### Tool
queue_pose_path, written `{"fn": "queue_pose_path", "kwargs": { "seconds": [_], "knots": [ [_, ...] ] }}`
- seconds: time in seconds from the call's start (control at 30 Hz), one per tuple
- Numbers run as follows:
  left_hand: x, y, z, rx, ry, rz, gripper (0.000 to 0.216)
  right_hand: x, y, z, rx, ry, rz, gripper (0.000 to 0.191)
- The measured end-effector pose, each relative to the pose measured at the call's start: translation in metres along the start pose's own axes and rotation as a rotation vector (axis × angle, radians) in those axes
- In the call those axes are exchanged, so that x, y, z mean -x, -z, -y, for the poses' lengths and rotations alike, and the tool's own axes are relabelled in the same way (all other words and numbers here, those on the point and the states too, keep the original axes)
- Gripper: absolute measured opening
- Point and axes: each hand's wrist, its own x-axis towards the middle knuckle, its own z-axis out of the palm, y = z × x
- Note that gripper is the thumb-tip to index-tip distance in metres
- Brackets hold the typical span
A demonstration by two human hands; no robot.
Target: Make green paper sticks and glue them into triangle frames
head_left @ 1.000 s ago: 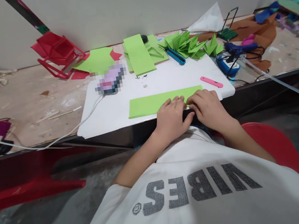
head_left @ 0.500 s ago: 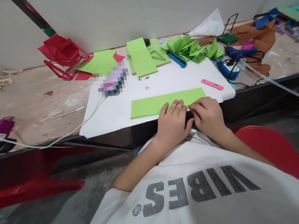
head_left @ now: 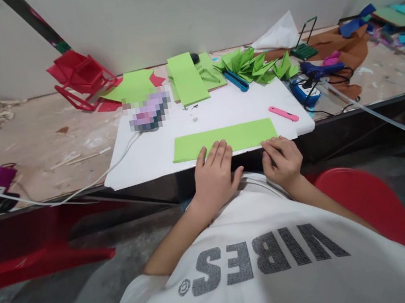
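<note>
A long light-green paper strip [head_left: 224, 139] lies flat on a white board [head_left: 155, 149] at the near table edge. My left hand [head_left: 215, 175] rests with fingers stretched out and together, fingertips on the strip's near edge left of its middle. My right hand [head_left: 282, 159] sits at the strip's near right corner with fingers curled, fingertips touching the board's edge there. Neither hand holds anything that I can see.
A pink cutter [head_left: 283, 113] lies right of the strip. Behind are a green paper stack [head_left: 185, 79], folded green pieces [head_left: 254, 65], a blue cutter [head_left: 235, 80], a blue glue gun [head_left: 308, 86], a blurred phone with cable [head_left: 147, 113] and a red paper chair [head_left: 78, 78].
My two hands were side by side near the strip's right part; now they have slid apart, the left hand leftward along the near edge, the right one to the right corner.
</note>
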Motion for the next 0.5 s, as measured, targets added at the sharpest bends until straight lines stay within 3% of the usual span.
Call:
{"fn": "queue_pose_path", "kwargs": {
  "seconds": [0.23,0.4,0.5],
  "knots": [
    [0.008,0.003,0.011,-0.021,0.006,-0.06,0.048,-0.007,0.013,0.001,0.026,-0.039,0.051,0.027],
    [0.011,0.003,0.011,-0.073,-0.005,-0.175,0.032,-0.027,0.017,0.022,-0.023,0.084,0.151,0.02],
    [0.013,0.003,0.015,-0.117,-0.02,-0.293,0.023,-0.036,0.009,0.031,-0.106,0.204,0.124,0.019]
  ]
}}
